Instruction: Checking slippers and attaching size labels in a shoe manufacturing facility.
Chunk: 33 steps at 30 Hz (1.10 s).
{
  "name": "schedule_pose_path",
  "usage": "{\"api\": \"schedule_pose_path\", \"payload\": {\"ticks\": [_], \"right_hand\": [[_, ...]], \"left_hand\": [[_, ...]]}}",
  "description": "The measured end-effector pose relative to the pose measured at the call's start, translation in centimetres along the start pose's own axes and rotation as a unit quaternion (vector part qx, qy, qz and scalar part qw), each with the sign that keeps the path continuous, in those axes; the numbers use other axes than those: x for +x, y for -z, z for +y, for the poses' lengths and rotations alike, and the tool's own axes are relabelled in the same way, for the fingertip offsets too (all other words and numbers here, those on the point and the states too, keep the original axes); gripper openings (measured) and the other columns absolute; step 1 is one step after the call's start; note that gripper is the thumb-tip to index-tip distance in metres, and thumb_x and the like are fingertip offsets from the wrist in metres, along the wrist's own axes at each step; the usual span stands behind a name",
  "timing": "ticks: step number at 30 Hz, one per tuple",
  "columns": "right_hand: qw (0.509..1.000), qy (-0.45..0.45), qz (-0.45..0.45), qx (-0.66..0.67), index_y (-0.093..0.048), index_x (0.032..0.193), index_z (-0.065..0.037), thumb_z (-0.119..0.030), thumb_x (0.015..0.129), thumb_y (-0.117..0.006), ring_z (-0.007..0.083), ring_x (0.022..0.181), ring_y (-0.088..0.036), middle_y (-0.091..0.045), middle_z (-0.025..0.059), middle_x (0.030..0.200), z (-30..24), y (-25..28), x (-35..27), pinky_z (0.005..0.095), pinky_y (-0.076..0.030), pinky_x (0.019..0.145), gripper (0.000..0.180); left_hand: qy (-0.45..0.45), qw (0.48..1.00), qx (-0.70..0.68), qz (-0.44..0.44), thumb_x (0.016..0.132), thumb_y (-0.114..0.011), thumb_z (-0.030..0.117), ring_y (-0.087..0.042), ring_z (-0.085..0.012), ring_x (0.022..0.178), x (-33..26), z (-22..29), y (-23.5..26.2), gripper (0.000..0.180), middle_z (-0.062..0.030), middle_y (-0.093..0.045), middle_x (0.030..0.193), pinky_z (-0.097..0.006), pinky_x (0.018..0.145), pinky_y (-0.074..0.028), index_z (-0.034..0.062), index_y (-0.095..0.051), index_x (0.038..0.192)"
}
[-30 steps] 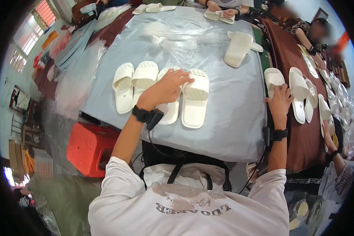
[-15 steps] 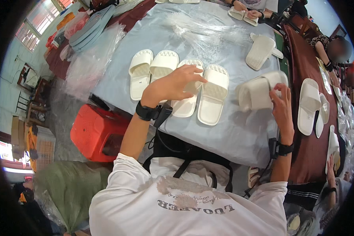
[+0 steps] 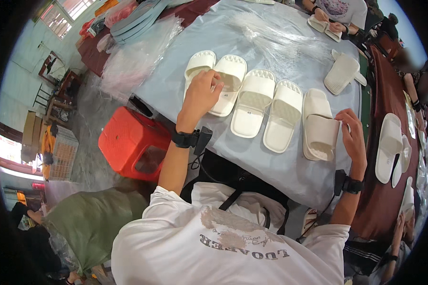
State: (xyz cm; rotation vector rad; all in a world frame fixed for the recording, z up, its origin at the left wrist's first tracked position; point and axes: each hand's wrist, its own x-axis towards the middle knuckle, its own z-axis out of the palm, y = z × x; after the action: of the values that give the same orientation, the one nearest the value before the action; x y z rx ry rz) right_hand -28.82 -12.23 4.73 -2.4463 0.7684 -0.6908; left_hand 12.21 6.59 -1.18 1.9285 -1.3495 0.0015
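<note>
Four white slippers stand in a row on the table, toes away from me. My left hand (image 3: 202, 97) hovers over the leftmost slipper (image 3: 198, 63) and partly covers it, its fingers loosely bent and apart, holding nothing I can see. Beside it lies the second slipper (image 3: 230, 73); the third slipper (image 3: 253, 104) and fourth slipper (image 3: 283, 116) follow to the right. Another white slipper (image 3: 322, 130) lies at the row's right end, turned with its strap nearer to me. My right hand (image 3: 352, 137) is at that strap's right edge, fingers bent and apart; contact is unclear.
A white slipper (image 3: 342, 73) lies sole up at the far right of the table (image 3: 176, 80). Clear plastic bags (image 3: 280, 40) spread behind the row. A red stool (image 3: 131, 142) stands at left. Across the table, a person's hands (image 3: 322, 15) handle slippers. More slippers (image 3: 389, 147) lie on a brown-covered table.
The rightmost slipper, blurred and tilted before, now lies flat. My left hand has moved left from the third slipper to the first. The view has shifted, moving the scene rightward.
</note>
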Motion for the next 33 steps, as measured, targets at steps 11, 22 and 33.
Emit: {"api": "schedule_pose_path", "payload": {"ticks": [11, 22, 33], "right_hand": [[0.988, -0.086, 0.020, 0.127, -0.057, 0.083, 0.003, -0.031, 0.103, -0.058, 0.0112, 0.073, -0.047, -0.055, 0.0035, 0.075, 4.1, -4.4, 2.2, 0.0284, -0.038, 0.065, 0.039], [0.943, -0.073, 0.132, 0.297, -0.053, 0.072, -0.005, -0.038, 0.108, -0.050, 0.0056, 0.064, -0.040, -0.047, -0.0042, 0.068, 6.1, -5.8, 0.6, 0.0252, -0.032, 0.058, 0.049], [0.936, -0.079, 0.220, 0.262, -0.038, 0.067, -0.009, -0.030, 0.109, -0.053, 0.0054, 0.060, -0.029, -0.035, -0.0062, 0.064, 6.9, -6.4, 0.3, 0.0283, -0.023, 0.053, 0.049]], "left_hand": [[0.014, 0.998, 0.026, 0.058, 0.084, -0.065, 0.006, -0.068, -0.0405, 0.099, 4.5, -4.2, -2.6, 0.043, -0.0265, -0.070, 0.105, -0.044, 0.090, -0.052, 0.0072, -0.067, 0.127], [-0.042, 0.990, -0.128, 0.049, 0.086, -0.054, -0.007, -0.072, -0.0228, 0.091, 3.0, 7.0, -0.3, 0.048, -0.0202, -0.074, 0.101, -0.034, 0.080, -0.054, 0.0047, -0.064, 0.132], [-0.089, 0.980, -0.003, -0.176, 0.091, -0.058, 0.011, -0.052, -0.0463, 0.125, -0.7, 10.9, -2.9, 0.076, -0.0318, -0.056, 0.131, -0.049, 0.108, -0.039, 0.0027, -0.026, 0.159]]}}
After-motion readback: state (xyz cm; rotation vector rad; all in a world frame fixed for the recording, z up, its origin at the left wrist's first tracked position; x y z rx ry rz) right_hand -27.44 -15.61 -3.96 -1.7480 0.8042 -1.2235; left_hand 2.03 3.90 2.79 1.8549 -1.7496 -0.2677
